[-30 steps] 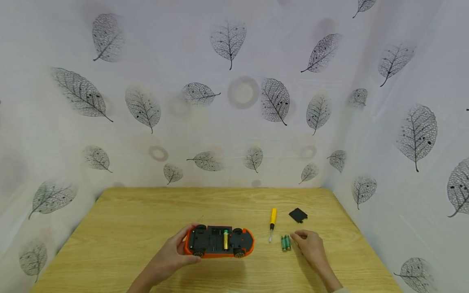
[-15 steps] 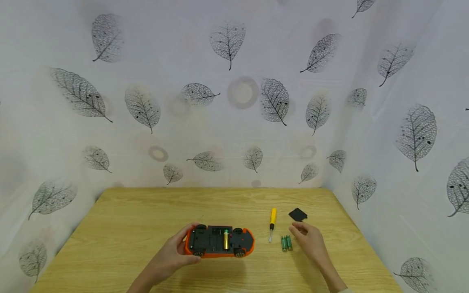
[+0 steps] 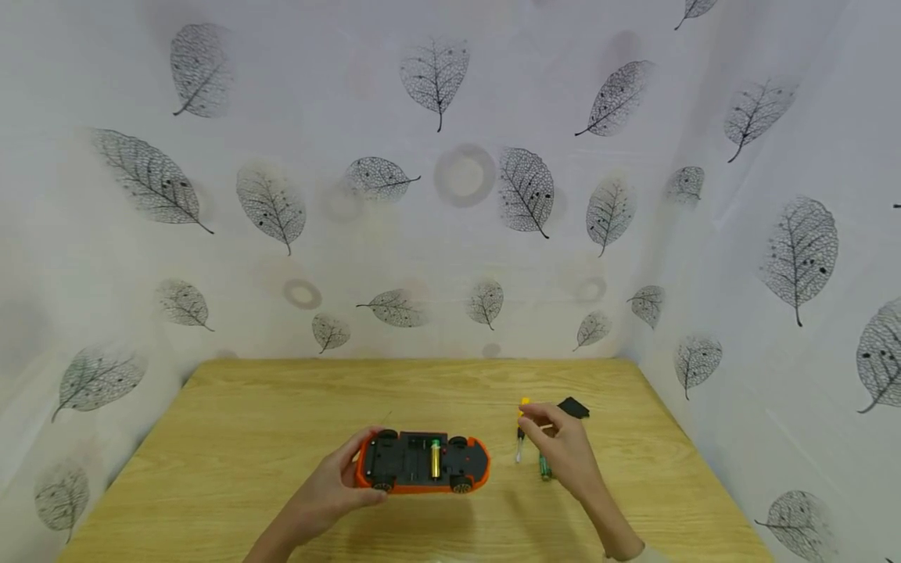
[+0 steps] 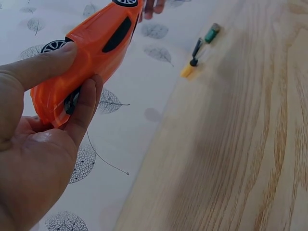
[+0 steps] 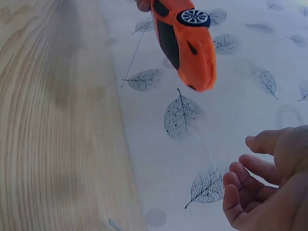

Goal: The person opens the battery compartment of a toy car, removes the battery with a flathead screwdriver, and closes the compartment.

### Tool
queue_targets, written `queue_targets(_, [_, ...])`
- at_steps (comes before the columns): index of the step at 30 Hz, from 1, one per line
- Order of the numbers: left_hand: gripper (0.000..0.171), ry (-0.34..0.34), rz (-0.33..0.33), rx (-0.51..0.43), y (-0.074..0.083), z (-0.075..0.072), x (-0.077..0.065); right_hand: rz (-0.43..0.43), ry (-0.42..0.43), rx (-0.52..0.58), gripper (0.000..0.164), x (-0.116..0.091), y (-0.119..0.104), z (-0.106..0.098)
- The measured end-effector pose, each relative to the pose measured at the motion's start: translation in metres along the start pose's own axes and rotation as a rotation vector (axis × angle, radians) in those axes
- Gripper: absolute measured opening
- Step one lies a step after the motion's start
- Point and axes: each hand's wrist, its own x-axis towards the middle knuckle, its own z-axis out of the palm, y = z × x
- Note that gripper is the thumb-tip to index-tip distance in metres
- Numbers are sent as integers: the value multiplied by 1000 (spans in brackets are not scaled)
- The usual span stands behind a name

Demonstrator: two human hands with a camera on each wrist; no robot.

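Note:
My left hand [image 3: 325, 486] grips the rear end of an orange toy car [image 4: 91, 50], fingers and thumb on opposite sides. The car is turned underside up in the head view, showing its black base [image 3: 387, 461] and an uncovered battery compartment. One gold-and-green battery [image 3: 436, 460] sits in that compartment. My right hand [image 5: 269, 185] is in the air to the right of the car, fingers loosely bent, thumb apart, holding nothing. In the head view it overlaps the yellow-handled screwdriver [image 3: 519, 450] and partly hides the green batteries [image 3: 545, 470] on the table.
A black battery cover [image 3: 576, 407] lies beyond my right hand on the wooden table [image 3: 281, 399]. A thin wire [image 4: 102, 158] hangs from the car. A white leaf-print cloth [image 3: 422, 234] stands behind the table and along both sides.
My right hand has moved left and up from beside the loose batteries to over the screwdriver, covering part of both. The left hand and car have stayed nearly still.

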Motion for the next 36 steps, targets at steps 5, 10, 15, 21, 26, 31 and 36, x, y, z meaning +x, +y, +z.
queue_targets(5, [98,4,-7,9,0,1,2,-40,-63,42,20,1,-19,18])
queue_targets(10, [99,10,-16,0,0,1,3,-112,-167,26,20,1,-33,33])
queue_targets(15, [97,1,3,11,0,2,3,-176,-249,-5,20,-1,-45,44])
queue_targets(21, [95,-1,14,27,-1,2,3,-219,-301,-16,20,-3,-52,54])
queue_targets(26, [95,9,0,31,0,3,3,-228,-324,-29,21,-4,-54,60])
queue_targets(31, [97,5,-2,32,1,3,3,-211,-345,-50,20,-5,-55,65])
queue_targets(36, [98,0,7,36,2,4,4,-210,-355,-68,20,-7,-55,68])
